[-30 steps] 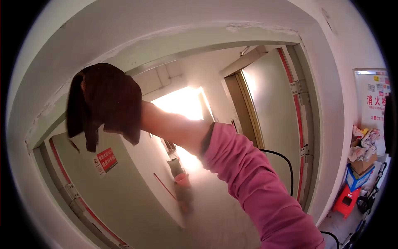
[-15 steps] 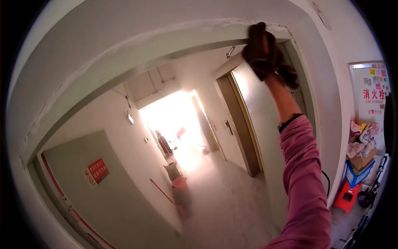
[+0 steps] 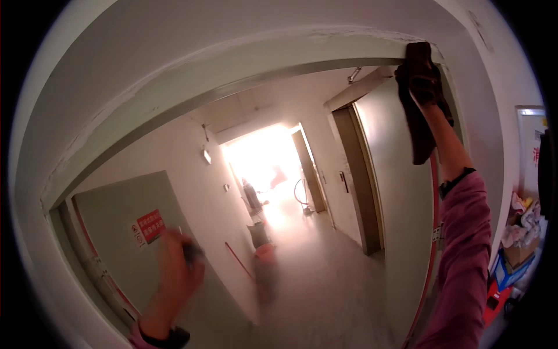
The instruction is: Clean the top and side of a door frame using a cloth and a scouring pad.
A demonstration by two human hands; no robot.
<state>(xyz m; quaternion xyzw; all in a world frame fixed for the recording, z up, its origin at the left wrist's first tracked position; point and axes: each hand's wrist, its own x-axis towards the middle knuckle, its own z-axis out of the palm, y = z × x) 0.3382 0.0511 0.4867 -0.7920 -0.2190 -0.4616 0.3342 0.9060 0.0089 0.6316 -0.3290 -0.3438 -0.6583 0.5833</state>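
Up at the top right corner of the door frame (image 3: pixel 256 80), my right hand (image 3: pixel 429 95) is closed on a dark brown cloth (image 3: pixel 423 136). The cloth covers most of the fingers, lies against the frame and hangs down beside the wrist. At lower left, my left hand (image 3: pixel 174 269) is raised in front of the grey-green door (image 3: pixel 119 203), blurred by motion. Its fingers are curled round a small dark object (image 3: pixel 192 252) whose kind I cannot make out.
Beyond the doorway a corridor runs toward a bright opening (image 3: pixel 258 157). A pink bucket (image 3: pixel 265 251) stands by its left wall. An open door leaf (image 3: pixel 398 192) is on the right. Outside at far right are a white cabinet (image 3: pixel 529 151), a blue crate (image 3: pixel 512 272) and a red container (image 3: pixel 494 299).
My right hand has moved right along the top of the frame with the cloth, which now hangs lower. My left hand has come into view at lower left. The view has shifted slightly.
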